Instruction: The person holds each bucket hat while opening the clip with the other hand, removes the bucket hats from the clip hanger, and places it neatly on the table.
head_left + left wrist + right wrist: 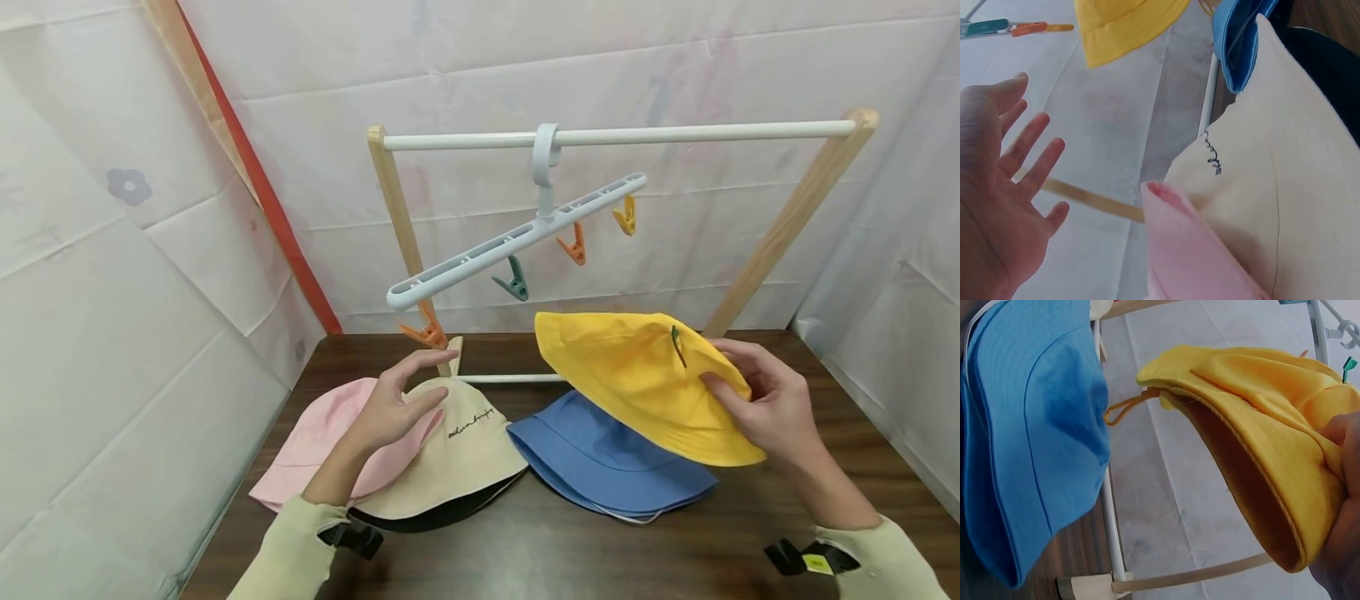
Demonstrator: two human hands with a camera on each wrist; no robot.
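Observation:
A yellow bucket hat (pixel 637 375) with a small green stem is held up in my right hand (pixel 772 400), thumb on its crown. In the right wrist view the hat's (pixel 1272 444) brim opening faces down, with a yellow cord loop hanging at one end. My left hand (pixel 393 400) hovers over the pink hat (pixel 322 442) and the cream hat (pixel 457 450), fingers spread and holding nothing. Below the yellow hat lies a blue hat (pixel 600 458). Above hangs a pale grey hanger (pixel 517 237) with an orange clip (pixel 427 329), a green clip (pixel 513 282) and others.
The hanger hooks over the white rail (pixel 690 133) of a wooden-legged rack. One slanted leg (pixel 787 233) stands behind my right hand. A lower white bar (pixel 510 378) runs behind the hats. All of it stands on a dark wooden table (pixel 510 558) by draped white sheeting.

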